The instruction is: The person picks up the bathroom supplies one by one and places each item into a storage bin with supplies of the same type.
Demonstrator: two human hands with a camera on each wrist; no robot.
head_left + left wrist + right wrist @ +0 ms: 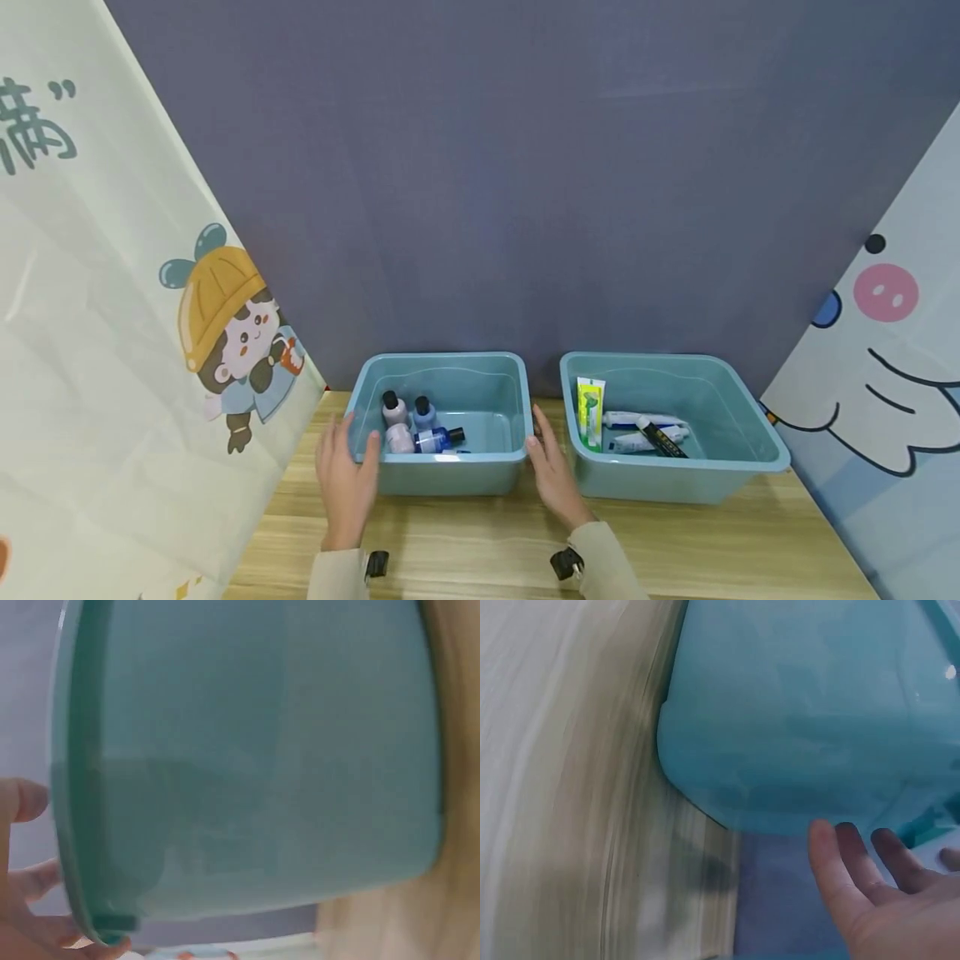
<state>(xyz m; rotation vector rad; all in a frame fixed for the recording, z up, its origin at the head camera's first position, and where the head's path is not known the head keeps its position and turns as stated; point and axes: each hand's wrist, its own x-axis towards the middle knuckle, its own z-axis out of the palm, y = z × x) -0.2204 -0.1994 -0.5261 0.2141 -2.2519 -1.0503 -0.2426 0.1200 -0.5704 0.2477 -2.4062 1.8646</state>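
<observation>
A teal bin (450, 477) stands on the wooden table (480, 542) and holds several small bottles (420, 425) with dark caps. My left hand (347, 457) lies against its left front corner, thumb up by the rim, fingers straight. My right hand (550, 462) lies flat along the bin's right side, thumb near the rim. The left wrist view is filled by the bin wall (255, 750), with my left hand (30, 881) at its rim. In the right wrist view my right hand (885, 900) is spread beside the bin (802, 712); whether it touches is unclear.
A second teal bin (660, 485) stands just to the right, holding a green toothpaste box (590, 412) and several tubes (643, 429). Cartoon-printed curtains (112, 333) hang close on the left and right (885, 375), and a purple backdrop (525, 167) rises behind.
</observation>
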